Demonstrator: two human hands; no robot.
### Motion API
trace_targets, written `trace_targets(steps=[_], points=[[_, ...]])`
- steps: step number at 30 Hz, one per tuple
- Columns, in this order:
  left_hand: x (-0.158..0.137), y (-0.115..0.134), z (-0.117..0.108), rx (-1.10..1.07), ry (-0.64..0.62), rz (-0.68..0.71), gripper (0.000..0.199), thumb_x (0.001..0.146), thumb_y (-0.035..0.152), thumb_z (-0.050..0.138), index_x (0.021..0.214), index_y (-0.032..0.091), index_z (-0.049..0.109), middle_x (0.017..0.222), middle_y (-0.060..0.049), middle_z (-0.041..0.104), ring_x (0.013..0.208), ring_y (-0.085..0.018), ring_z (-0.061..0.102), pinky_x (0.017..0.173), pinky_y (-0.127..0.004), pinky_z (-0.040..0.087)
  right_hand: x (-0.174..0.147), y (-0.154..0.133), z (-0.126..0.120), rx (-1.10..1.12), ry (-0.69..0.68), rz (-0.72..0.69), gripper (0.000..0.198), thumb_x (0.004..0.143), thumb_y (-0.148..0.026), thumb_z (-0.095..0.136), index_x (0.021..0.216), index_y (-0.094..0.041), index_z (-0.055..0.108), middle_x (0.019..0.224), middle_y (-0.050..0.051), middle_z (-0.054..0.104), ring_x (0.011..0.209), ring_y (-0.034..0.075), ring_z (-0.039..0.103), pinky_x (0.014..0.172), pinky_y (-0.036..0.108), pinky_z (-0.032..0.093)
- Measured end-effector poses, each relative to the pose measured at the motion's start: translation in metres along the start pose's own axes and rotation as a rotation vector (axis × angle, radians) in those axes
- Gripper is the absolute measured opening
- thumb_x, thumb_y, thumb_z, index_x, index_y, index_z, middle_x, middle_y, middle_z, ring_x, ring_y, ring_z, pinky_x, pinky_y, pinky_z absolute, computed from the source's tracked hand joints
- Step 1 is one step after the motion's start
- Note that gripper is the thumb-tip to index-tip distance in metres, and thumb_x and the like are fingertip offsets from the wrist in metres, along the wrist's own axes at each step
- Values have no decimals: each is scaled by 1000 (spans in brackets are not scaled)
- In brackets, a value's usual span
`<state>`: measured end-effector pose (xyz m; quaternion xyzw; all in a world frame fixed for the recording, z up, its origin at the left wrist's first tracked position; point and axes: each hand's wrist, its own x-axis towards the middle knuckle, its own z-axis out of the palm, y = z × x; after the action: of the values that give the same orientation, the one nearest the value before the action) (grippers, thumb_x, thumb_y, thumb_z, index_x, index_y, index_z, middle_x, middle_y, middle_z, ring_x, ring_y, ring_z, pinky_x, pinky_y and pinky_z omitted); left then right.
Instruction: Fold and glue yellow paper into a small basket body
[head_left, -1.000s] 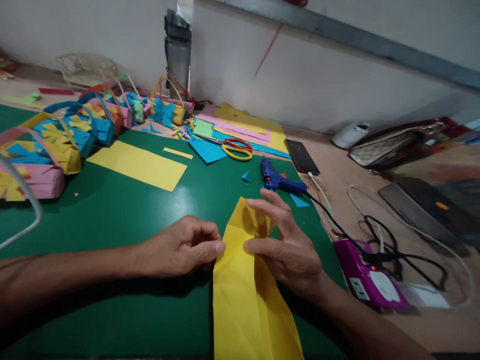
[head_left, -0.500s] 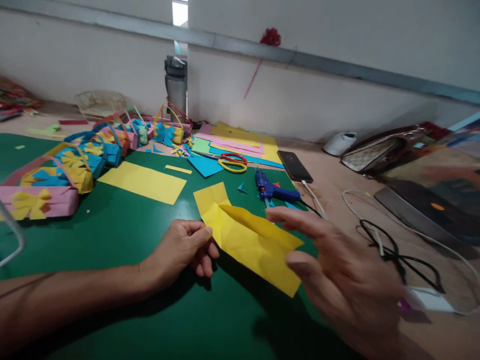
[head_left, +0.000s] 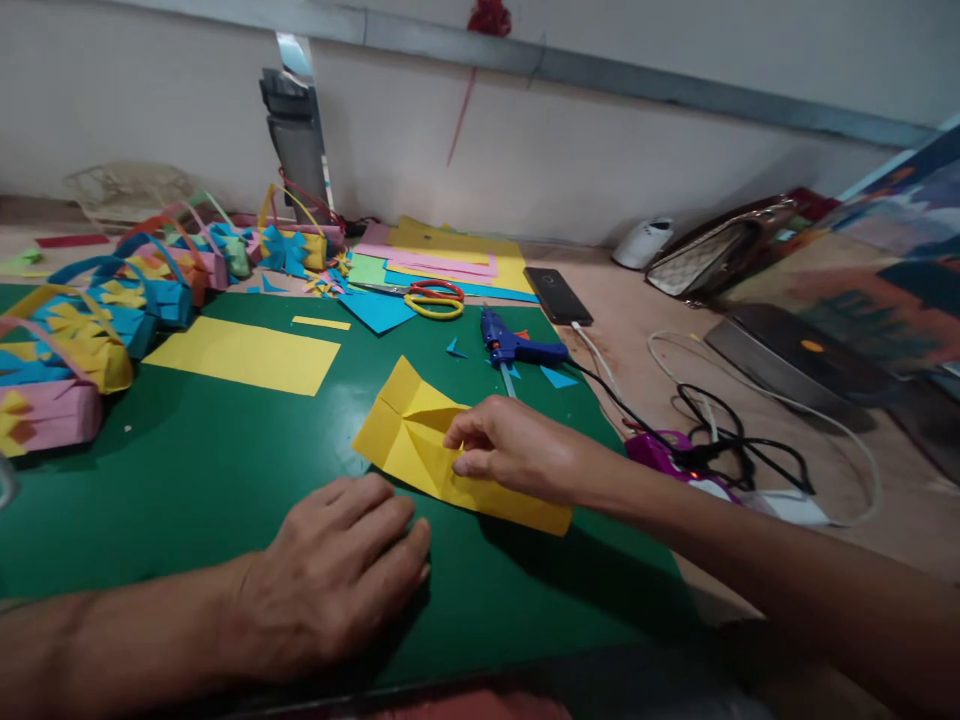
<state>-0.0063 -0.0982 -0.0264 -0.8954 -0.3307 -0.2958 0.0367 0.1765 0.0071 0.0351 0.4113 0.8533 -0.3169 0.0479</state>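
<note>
A creased sheet of yellow paper (head_left: 397, 440) lies partly folded on the green mat, its left end standing up a little. My right hand (head_left: 510, 450) reaches over it from the right, thumb and fingertips pinched together at its middle fold. The exact contact of those fingertips is partly hidden. Nearer to me, my left hand (head_left: 337, 570) rests on the mat with fingers curled in, apart from the paper and with nothing visible in it. Beyond the folded sheet sits a flat yellow rectangle of paper (head_left: 247, 352) with a narrow yellow strip (head_left: 321, 323) behind it.
Several paper baskets (head_left: 157, 300) line the left side. Scissors (head_left: 435, 298) and a blue glue gun (head_left: 517, 345) lie behind the folded paper, near stacked coloured sheets (head_left: 457, 240). A phone (head_left: 556, 295), cables and a purple power strip (head_left: 660, 452) are on the right.
My left hand has let go of the yellow paper and come down onto the mat. My right hand has moved left and inward, closing at the paper's fold. The camera view has shifted right.
</note>
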Motion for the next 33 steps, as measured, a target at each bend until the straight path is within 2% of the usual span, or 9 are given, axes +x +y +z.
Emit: trace_targets(steps=[1, 3, 5, 7, 13, 19, 26, 33], points=[[0, -3, 2, 75, -8, 37, 18, 83, 19, 54, 99, 12, 58, 89, -10, 65, 78, -22, 56, 66, -35, 41, 0, -1, 0, -9, -11, -9, 9, 69, -12, 55, 67, -14, 63, 57, -3, 52, 55, 9, 43, 49, 21, 26], [2, -9, 6, 120, -133, 10, 22, 85, 25, 53, 103, 13, 56, 96, -10, 63, 83, -23, 55, 70, -37, 41, 1, -3, -1, -26, -44, -16, 9, 69, -14, 55, 61, -15, 58, 55, -5, 45, 54, 8, 39, 47, 21, 23], [4, -13, 10, 94, -252, -51, 22, 87, 30, 50, 100, 14, 58, 96, -9, 62, 84, -23, 53, 71, -36, 41, 1, -7, -3, -46, -93, 15, 11, 68, -20, 58, 59, -16, 55, 54, -5, 42, 52, 8, 37, 46, 22, 22], [5, -16, 13, 69, -295, -80, 22, 88, 32, 47, 96, 14, 59, 95, -8, 62, 84, -22, 52, 71, -36, 41, 3, -12, -3, -60, -149, 85, 15, 66, -27, 63, 61, -17, 55, 55, -5, 45, 52, 9, 40, 45, 22, 23], [4, -16, 11, 80, -254, -81, 24, 90, 33, 44, 97, 17, 59, 95, -7, 62, 83, -21, 51, 75, -38, 36, 12, -24, 0, -95, -278, 255, 10, 63, -22, 65, 68, -16, 59, 64, -1, 58, 55, 11, 49, 46, 21, 28], [3, -17, 10, 61, -315, -112, 25, 89, 35, 44, 100, 17, 59, 102, -7, 60, 85, -22, 49, 75, -38, 34, 15, -28, 0, -82, -305, 370, 8, 65, -21, 61, 71, -16, 63, 64, 0, 61, 54, 11, 52, 46, 21, 31], [2, -17, 8, 79, -307, -126, 26, 89, 35, 44, 104, 18, 58, 106, -7, 59, 87, -22, 48, 77, -40, 33, 15, -33, -1, -91, -321, 416, 9, 64, -19, 60, 71, -15, 63, 59, -2, 56, 48, 9, 47, 44, 22, 29], [3, -17, 7, 73, -348, -146, 27, 89, 36, 42, 106, 20, 56, 108, -7, 56, 89, -24, 47, 79, -42, 32, 16, -31, 1, -100, -298, 392, 6, 63, -21, 60, 66, -16, 61, 60, -1, 56, 50, 10, 46, 45, 22, 31]])
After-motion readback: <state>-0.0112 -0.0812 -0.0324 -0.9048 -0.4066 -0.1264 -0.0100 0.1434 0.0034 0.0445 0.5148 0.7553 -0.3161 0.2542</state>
